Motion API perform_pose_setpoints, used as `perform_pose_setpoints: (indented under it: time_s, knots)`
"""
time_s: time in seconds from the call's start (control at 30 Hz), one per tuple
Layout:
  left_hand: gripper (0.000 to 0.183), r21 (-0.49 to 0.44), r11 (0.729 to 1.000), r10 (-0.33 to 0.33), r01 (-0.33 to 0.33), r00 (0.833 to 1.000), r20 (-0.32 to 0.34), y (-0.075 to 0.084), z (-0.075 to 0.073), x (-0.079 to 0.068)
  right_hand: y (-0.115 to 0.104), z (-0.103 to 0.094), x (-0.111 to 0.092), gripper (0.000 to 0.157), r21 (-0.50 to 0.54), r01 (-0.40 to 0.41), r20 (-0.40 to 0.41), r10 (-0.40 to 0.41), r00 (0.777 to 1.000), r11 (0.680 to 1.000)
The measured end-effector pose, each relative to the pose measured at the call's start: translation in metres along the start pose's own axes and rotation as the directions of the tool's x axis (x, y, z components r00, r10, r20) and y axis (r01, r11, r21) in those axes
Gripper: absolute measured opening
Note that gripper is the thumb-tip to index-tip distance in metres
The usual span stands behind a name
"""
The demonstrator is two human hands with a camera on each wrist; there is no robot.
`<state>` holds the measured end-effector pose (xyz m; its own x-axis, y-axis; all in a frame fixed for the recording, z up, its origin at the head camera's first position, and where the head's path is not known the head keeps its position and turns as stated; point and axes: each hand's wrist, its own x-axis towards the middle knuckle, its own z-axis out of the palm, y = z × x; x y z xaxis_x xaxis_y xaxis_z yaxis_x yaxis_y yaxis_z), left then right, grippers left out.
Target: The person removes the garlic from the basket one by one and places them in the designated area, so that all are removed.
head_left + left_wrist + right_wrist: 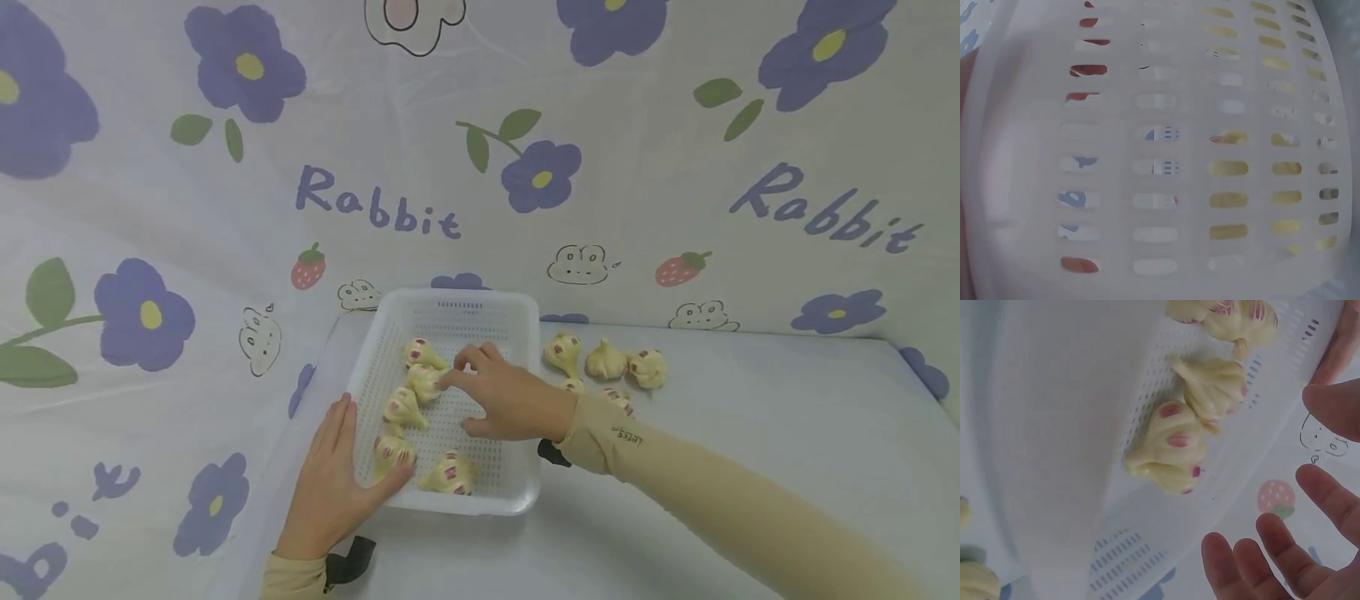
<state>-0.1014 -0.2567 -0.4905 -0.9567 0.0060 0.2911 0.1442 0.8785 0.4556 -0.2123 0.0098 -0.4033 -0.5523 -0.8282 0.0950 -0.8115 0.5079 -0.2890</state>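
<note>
A white perforated plastic basket holds several garlic bulbs, pale with purple patches, mostly along its left side and near end. My right hand is over the basket interior, close to the middle garlic bulb. In the right wrist view its fingers are loosely spread with nothing between them. Extended fingers of my left hand rest along the basket's left side, while the thumb reaches over the near-left corner beside a garlic bulb. The left wrist view is filled by the slotted basket wall.
To the right of the basket, more garlic bulbs lie grouped on the pale table, some partly behind my right forearm. A white sheet printed with flowers, strawberries and rabbits rises behind the table.
</note>
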Motion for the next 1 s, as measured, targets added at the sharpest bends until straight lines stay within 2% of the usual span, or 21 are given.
perform_pose_setpoints:
  time_s: [0.2,0.4,0.53,0.67,1.0]
  knots:
    - [0.121,0.028,0.999,0.027,-0.027,0.999,-0.021,0.0,-0.001,-0.001,-0.008,0.01,0.018,0.052,-0.026,0.022,0.042,-0.021,0.999,0.999]
    - [0.12,0.047,0.998,0.046,-0.044,0.998,-0.043,-0.002,-0.001,-0.002,-0.022,0.02,0.036,0.053,-0.073,0.095,0.066,-0.09,0.994,0.993]
    - [0.119,0.059,0.996,0.07,-0.067,0.996,-0.062,-0.003,0.0,-0.002,-0.028,0.027,0.045,0.051,-0.09,0.142,0.067,-0.136,0.988,0.986]
    - [0.119,0.082,0.994,0.081,-0.075,0.994,-0.073,-0.005,0.001,-0.002,-0.033,0.031,0.052,0.051,-0.104,0.155,0.059,-0.15,0.987,0.982]
    - [0.119,0.11,0.992,0.074,-0.067,0.995,-0.061,-0.005,0.001,-0.003,-0.039,0.04,0.065,0.054,-0.132,0.219,0.062,-0.213,0.975,0.967]
